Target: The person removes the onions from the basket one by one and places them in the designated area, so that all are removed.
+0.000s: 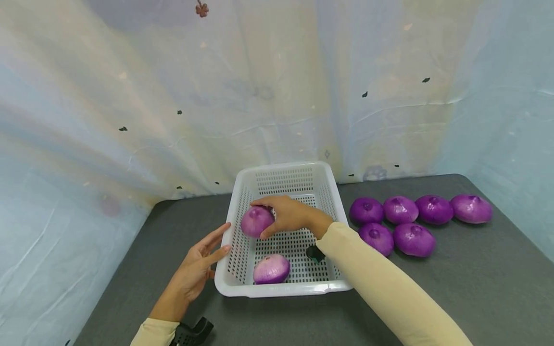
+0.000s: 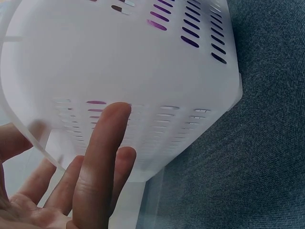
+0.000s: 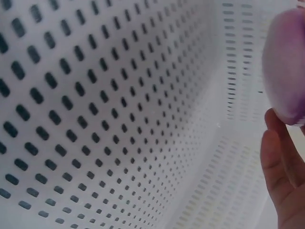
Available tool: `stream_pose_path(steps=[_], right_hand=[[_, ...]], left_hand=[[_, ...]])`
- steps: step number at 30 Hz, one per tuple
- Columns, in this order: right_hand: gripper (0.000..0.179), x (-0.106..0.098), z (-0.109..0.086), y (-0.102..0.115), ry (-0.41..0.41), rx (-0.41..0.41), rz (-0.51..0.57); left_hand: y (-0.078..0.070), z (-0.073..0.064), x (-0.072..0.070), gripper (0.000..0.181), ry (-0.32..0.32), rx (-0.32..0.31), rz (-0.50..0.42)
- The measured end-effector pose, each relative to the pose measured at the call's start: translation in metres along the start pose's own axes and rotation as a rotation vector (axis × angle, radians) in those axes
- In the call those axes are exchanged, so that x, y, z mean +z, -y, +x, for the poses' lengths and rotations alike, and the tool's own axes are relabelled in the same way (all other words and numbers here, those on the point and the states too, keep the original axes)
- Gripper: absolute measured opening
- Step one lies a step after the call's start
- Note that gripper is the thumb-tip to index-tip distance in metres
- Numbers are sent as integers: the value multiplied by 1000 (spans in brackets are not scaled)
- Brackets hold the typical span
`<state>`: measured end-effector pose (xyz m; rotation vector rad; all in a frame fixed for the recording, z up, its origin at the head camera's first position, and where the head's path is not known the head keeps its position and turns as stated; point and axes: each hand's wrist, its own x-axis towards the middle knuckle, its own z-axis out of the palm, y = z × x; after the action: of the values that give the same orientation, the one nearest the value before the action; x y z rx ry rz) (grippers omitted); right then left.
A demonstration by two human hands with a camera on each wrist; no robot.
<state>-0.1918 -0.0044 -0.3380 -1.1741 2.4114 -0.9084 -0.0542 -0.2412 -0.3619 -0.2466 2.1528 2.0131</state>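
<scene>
My right hand point(image 1: 287, 215) grips a purple onion point(image 1: 257, 222) over the left part of a white perforated plastic basket point(image 1: 281, 290). In the right wrist view the onion point(image 3: 283, 67) shows at the right edge, with fingertips against its underside. Another onion point(image 1: 271, 269), paler on top, lies on the basket floor near the front. My left hand point(image 1: 196, 266) is at the basket's left side, fingers fairly straight and fingertips right at the rim. From the left wrist, the thumb point(image 2: 100, 162) stretches along the outer wall point(image 2: 133, 62).
Several purple onions point(image 1: 414, 239) sit in two rows on the grey tabletop point(image 1: 472, 283), right of the basket. A patterned curtain point(image 1: 277, 96) hangs behind the table. A black wrist device point(image 1: 192, 332) is on the left wrist, another dark one point(image 1: 315, 253) under the right.
</scene>
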Motion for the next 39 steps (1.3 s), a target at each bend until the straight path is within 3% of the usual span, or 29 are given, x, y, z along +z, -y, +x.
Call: stream_pose_path(steps=[10, 24, 39], right_hand=[[87, -25, -19, 1, -102, -46, 19], [89, -69, -91, -5, -195, 52, 11], [90, -87, -164, -27, -305, 202, -60]], left_hand=[[1, 5, 1, 62, 18, 3, 15], [3, 10, 1, 63, -3, 1, 24], [2, 13, 3, 63, -2, 6, 14]])
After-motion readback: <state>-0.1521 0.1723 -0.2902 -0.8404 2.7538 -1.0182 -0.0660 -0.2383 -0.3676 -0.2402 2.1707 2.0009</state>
